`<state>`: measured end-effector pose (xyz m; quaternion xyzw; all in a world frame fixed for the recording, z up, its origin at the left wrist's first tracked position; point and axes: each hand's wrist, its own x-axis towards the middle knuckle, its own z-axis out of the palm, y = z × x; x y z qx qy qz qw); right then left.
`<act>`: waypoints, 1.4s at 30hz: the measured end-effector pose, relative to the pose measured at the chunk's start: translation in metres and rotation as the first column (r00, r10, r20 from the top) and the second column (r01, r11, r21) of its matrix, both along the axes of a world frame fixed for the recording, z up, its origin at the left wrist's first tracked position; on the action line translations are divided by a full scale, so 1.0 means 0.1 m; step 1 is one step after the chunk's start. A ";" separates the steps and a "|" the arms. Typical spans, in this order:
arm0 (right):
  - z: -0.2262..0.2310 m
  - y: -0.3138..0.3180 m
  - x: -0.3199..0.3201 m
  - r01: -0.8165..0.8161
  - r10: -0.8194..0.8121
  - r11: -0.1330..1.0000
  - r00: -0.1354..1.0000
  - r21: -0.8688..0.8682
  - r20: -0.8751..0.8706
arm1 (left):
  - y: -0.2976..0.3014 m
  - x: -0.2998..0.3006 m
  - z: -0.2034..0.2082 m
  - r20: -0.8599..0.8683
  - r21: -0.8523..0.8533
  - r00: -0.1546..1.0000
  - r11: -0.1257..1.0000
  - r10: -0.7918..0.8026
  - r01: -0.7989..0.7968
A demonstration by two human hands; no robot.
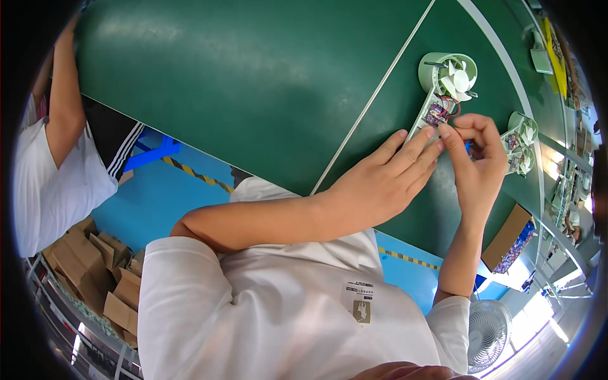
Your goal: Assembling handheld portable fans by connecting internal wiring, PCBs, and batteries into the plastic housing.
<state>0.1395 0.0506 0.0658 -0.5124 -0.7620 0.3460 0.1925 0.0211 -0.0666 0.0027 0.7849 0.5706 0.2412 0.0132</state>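
An opened pale green handheld fan [427,114] lies on the green worktable, its white blades [458,78] inside a round frame at the far end. Red and black wires [455,105] loop beside a small purple circuit board [436,114] in its handle. My left hand [380,180] reaches over the lower handle from the left, fingers long and gripping its sides. At the board's near end, the thumb and forefinger of my right hand [475,155] are pinched together; what lies between the fingertips is hidden. Something blue [468,147] shows behind the right fingers.
More pale green fan parts [520,144] lie to the right, near a pale curved strip [506,60]. A carton of small parts [510,240] stands at the table's right. Another person [63,145] is at the left, above cardboard boxes [95,266]. A floor fan [489,332] stands lower right.
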 end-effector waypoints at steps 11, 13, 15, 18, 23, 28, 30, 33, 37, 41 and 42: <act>0.06 0.37 0.11 -0.032 0.018 0.823 0.999 -0.568 -0.030 | 0.02 0.00 0.07 -0.016 -0.065 0.997 0.995 -0.071 0.070; -0.05 0.43 0.06 -0.141 0.109 0.803 0.990 -0.579 -0.090 | 0.03 -0.06 0.04 0.123 -0.083 0.991 0.994 -0.058 0.068; -0.01 0.39 0.05 -0.169 0.158 0.768 0.985 -0.618 -0.074 | 0.02 -0.10 0.01 0.177 -0.074 0.979 0.991 -0.098 0.113; 0.01 0.24 0.34 -0.171 0.049 0.752 0.978 -0.637 -0.204 | 0.08 -0.09 -0.02 0.317 -0.023 0.944 0.994 -0.091 0.103; 0.00 -0.10 0.49 -0.127 -0.133 0.761 0.929 -0.636 -0.345 | 0.07 -0.20 0.04 0.592 0.096 0.801 0.995 -0.086 0.036; 0.03 -0.23 0.37 -0.092 -0.167 0.733 0.936 -0.674 -0.309 | 0.05 -0.29 0.09 0.671 0.033 0.742 0.998 0.013 -0.047; 0.03 -0.32 0.32 -0.055 -0.049 0.865 0.980 -0.499 -0.192 | 0.01 -0.34 0.21 0.619 -0.020 0.784 0.999 0.042 -0.037; 0.05 -0.40 0.23 0.022 -0.031 0.915 0.999 -0.402 -0.014 | -0.02 -0.48 0.28 0.542 -0.098 0.840 0.995 0.029 0.029; 0.07 -0.41 0.17 0.079 -0.056 0.924 0.996 -0.375 0.071 | -0.03 -0.57 0.22 0.531 -0.090 0.844 0.986 -0.073 0.143; 0.06 -0.37 0.34 0.054 -0.121 0.889 0.985 -0.455 -0.120 | -0.03 -0.51 0.14 0.559 -0.080 0.826 0.988 -0.067 0.134; 0.09 -0.35 0.41 0.064 -0.187 0.866 0.961 -0.496 -0.203 | -0.02 -0.49 0.14 0.569 -0.068 0.819 0.989 -0.072 0.134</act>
